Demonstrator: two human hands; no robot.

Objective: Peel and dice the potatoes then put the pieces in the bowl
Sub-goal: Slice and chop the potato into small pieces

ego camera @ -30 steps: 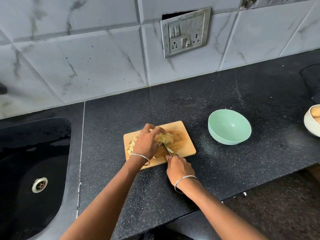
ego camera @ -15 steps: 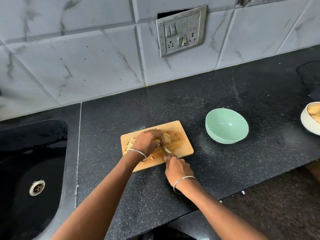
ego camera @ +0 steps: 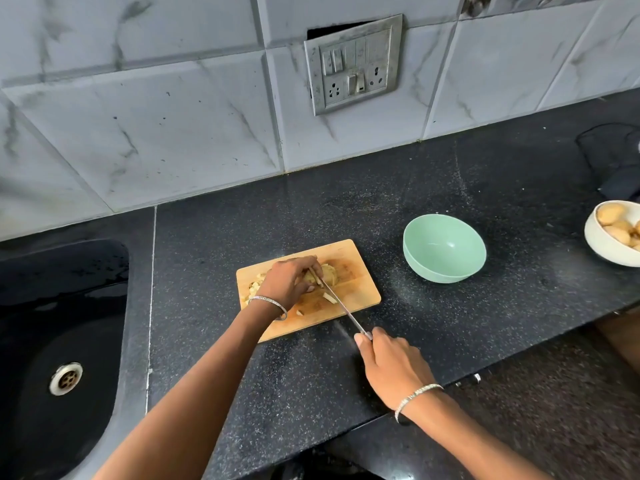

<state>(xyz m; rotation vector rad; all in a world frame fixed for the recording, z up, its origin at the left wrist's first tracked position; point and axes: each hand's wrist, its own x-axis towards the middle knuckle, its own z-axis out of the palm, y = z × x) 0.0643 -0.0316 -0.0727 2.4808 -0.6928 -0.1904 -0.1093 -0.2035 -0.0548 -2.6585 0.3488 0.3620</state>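
Observation:
A wooden cutting board lies on the black counter. On it sits a peeled potato, partly cut, with small cut pieces to its left and front. My left hand curls over the potato and holds it down. My right hand grips the handle of a knife; the blade slants up across the board, its tip at the potato. An empty mint-green bowl stands to the right of the board.
A white bowl with whole potatoes stands at the right edge. A black sink with a metal drain lies at the left. The tiled wall with a switch plate rises behind. A dark cloth lies at the far right.
My right hand has drawn back toward me off the board, pulling the knife so its long blade now shows. My left hand stays on the potato.

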